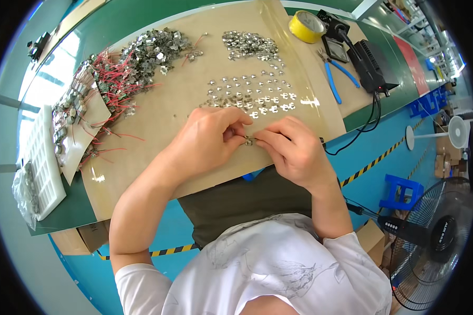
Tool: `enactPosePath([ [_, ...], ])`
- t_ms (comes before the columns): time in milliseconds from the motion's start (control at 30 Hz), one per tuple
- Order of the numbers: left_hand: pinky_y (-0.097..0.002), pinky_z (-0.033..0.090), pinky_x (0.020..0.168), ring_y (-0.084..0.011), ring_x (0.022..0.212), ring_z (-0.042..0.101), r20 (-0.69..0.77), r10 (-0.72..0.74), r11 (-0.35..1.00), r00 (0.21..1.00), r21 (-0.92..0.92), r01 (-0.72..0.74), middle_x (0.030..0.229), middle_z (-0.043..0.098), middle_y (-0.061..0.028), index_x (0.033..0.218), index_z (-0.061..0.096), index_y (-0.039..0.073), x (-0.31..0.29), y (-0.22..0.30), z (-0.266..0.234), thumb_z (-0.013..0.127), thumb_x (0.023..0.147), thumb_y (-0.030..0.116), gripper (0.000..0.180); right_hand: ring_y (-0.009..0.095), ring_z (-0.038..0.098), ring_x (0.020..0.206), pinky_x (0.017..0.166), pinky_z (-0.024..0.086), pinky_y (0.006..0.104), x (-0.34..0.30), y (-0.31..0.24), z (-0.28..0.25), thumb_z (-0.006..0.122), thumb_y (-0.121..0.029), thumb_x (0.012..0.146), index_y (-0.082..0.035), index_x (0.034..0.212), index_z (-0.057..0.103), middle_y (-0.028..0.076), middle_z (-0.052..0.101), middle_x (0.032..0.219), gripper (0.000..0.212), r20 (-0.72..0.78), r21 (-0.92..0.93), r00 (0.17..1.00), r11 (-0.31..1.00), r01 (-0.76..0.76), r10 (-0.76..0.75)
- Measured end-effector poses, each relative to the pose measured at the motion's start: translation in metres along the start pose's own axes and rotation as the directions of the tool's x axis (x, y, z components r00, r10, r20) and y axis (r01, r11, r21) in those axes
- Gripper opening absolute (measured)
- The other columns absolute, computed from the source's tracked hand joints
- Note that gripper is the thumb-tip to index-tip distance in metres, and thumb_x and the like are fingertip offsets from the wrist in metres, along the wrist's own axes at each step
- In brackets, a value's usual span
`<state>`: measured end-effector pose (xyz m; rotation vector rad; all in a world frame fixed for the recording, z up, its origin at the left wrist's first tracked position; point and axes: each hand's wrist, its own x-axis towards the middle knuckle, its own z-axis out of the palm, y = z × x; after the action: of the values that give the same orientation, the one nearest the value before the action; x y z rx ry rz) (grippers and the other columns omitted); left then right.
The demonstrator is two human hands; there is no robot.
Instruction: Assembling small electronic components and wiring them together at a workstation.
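Near the front edge of the brown-covered table [157,126], my two hands meet over a small metal part [248,140]. My left hand [210,137] pinches it between thumb and fingers. From the other side, my right hand [294,149] closes its thumb and forefinger at the same part; its finer shape is hidden by the fingertips. Just beyond my hands lie rows of small shiny metal pieces [273,100], with brownish pieces [226,101] beside them. Farther back sits a heap of silvery metal parts [249,46].
A pile of square metal pieces [155,50] and parts with red wires [110,86] cover the left side. A white plastic tray [44,163] stands at far left. Blue-handled pliers [332,81], yellow tape [307,26] and a black device [370,65] lie at right. A fan [441,236] stands beside me.
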<state>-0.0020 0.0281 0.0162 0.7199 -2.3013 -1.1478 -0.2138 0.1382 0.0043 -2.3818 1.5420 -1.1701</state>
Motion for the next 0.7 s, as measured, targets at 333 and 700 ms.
enactPosePath([
  [333,-0.0398,0.063,0.075,-0.0314,0.079,0.078,0.001,0.028,0.999,1.000,0.018,-0.028,0.086,0.078,-0.0142,0.111,0.075,0.000,-0.001,-0.004,-0.001,0.077,0.083,-0.002,0.028,0.029,0.067,0.079,0.068,0.056,0.0397,0.003,-0.002,0.003,0.085,0.003,0.083,0.001,0.103,0.078,0.011,0.069,0.092,0.022,0.007,-0.006,1.000,1.000,0.002,-0.002],
  [700,-0.0349,0.061,0.072,-0.0212,0.074,0.075,-0.211,-0.077,0.996,0.975,0.036,0.086,0.087,0.078,-0.0104,0.113,0.074,0.001,0.002,-0.002,-0.006,0.077,0.083,0.000,0.030,0.027,0.068,0.075,0.064,0.055,0.0377,0.005,-0.016,0.003,0.086,0.003,0.082,0.000,0.100,0.074,0.011,0.067,0.089,0.021,0.024,0.035,0.994,0.993,-0.112,0.111],
])
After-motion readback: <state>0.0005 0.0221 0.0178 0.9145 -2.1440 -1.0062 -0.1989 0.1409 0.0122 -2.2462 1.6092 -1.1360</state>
